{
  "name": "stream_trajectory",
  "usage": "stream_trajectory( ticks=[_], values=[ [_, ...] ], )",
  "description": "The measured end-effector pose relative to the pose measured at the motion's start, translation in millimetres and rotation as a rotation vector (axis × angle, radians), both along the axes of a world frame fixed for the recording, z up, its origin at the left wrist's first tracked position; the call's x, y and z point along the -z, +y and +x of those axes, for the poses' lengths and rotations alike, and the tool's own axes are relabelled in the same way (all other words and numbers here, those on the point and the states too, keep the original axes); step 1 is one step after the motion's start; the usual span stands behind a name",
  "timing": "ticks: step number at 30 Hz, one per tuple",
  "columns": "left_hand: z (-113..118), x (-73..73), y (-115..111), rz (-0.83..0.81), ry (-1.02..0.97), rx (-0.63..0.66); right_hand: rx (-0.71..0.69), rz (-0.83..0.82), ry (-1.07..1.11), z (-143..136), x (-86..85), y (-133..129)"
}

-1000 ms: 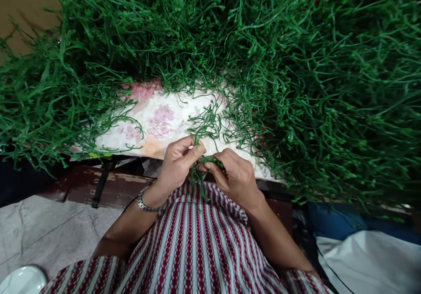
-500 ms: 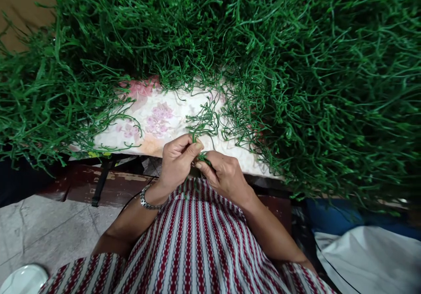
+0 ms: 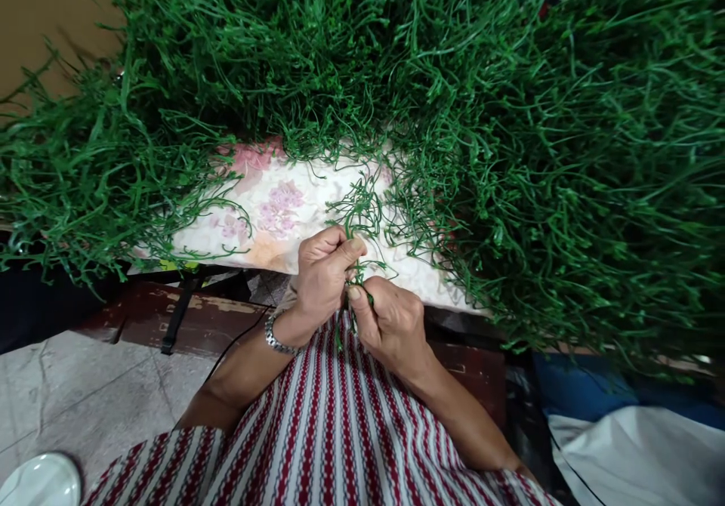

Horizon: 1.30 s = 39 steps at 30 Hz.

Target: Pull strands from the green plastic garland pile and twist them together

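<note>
My left hand [image 3: 327,273] is closed in a pinch on thin green plastic-looking stems [image 3: 365,208], whose branched tips fan out beyond the fingers over the cloth. Just below and to the right, my right hand [image 3: 390,316] pinches the lower part of the same strands, thumb against the bent forefinger. A short stretch of green stem shows between the two hands, and a few ends hang down in front of the striped garment [image 3: 334,415]. What exactly lies inside the fingers is hidden.
Heaps of green stems [image 3: 317,53] cover the far side, left and right of the table. A flowered white cloth [image 3: 317,181] shows at its near middle. Below are a worn brown bench [image 3: 147,317], a black strap [image 3: 180,313], a white round object [image 3: 42,482] and pale fabric [image 3: 640,445].
Both hands have shifted slightly right in the picture. My right hand has moved down and away from the left, so more stem shows between them. The view has shifted a little too.
</note>
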State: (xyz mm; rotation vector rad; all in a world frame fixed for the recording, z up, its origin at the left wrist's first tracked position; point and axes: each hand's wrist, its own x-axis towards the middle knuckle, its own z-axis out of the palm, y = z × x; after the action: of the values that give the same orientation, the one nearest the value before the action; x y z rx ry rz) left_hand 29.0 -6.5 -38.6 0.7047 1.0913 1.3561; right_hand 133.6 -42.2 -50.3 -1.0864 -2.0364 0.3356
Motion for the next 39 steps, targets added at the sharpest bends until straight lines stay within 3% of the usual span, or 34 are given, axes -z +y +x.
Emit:
stream_trajectory(
  ticks=[15, 18, 21, 26, 31, 34, 39],
  values=[
    [6.9, -6.0, -0.8, -0.026, 0.001, 0.046, 0.023, 0.002, -0.007, 6.1, -6.4, -5.6],
    [4.9, -10.4, 3.1, 0.022, -0.073, 0.068, 0.043, -0.077, 0.021, 10.6, -10.4, 2.5],
    [0.2, -15.2, 10.2, 0.056, -0.181, 0.176, 0.043, -0.225, 0.079, 17.8, -11.7, 15.0],
    [-6.7, -15.4, 15.1, -0.116, -0.379, 0.41, -0.265, -0.48, 0.189, 29.1, -10.1, 29.0],
    [-6.2, -20.7, 4.8, -0.16, -0.503, 0.361, -0.519, -0.631, 0.459, 32.6, -4.3, 31.7],
    [-5.1, -25.4, -2.3, -0.175, -0.52, 0.324, -0.562, -0.689, 0.567, 31.2, 1.3, 28.9],
    [-2.7, -30.7, -5.9, -0.119, -0.539, 0.29, -0.505, -0.712, 0.663, 23.5, 5.7, 20.7]
  ],
)
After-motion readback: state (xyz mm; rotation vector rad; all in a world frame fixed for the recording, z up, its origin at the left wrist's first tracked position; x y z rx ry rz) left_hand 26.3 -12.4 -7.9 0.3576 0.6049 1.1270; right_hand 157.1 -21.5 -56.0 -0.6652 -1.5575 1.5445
